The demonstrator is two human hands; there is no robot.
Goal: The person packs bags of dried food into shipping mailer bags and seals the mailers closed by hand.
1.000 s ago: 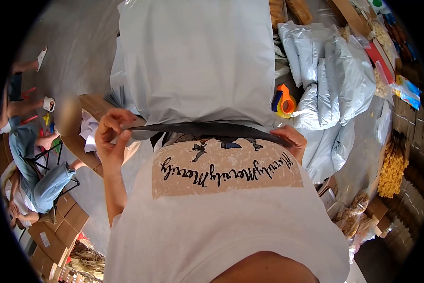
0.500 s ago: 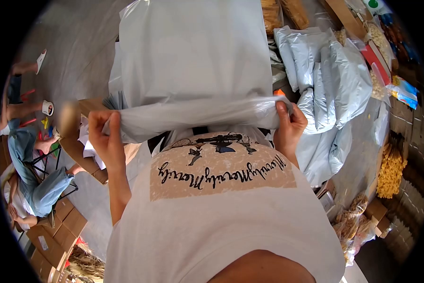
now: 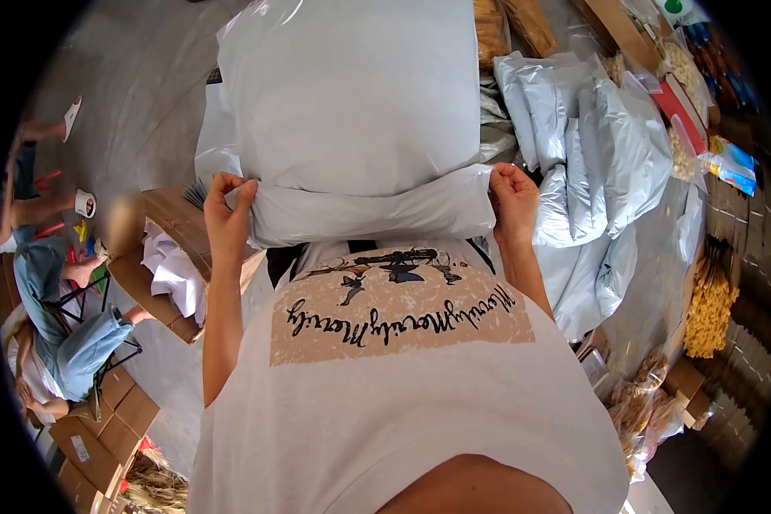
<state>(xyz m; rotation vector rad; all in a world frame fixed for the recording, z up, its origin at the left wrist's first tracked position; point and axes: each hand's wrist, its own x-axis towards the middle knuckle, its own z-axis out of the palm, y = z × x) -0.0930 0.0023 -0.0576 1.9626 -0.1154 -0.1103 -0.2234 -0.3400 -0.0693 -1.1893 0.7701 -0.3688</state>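
Observation:
A large pale grey plastic mailing bag point(image 3: 351, 94) lies in front of me, looking bulky. Its near edge is a loose flap point(image 3: 368, 210) folded over toward the bag's body, close to my shirt. My left hand point(image 3: 229, 201) pinches the flap's left corner between thumb and fingers. At the right corner, my right hand point(image 3: 512, 195) grips the same flap with curled fingers. The flap stretches between both hands, slightly slack in the middle. Whatever is inside the bag is hidden.
Filled grey mailing bags point(image 3: 591, 146) are piled to the right. At left stands an open cardboard box point(image 3: 180, 223) holding white paper point(image 3: 169, 261). Another person point(image 3: 72, 317) sits at far left by stacked cartons point(image 3: 115, 420). Yellow dried bundles point(image 3: 711, 300) are at far right.
Both hands have come closer together, the left moving right and up. The flap, lifted and taut before, now lies lower against the bag, which looks fuller and rounder.

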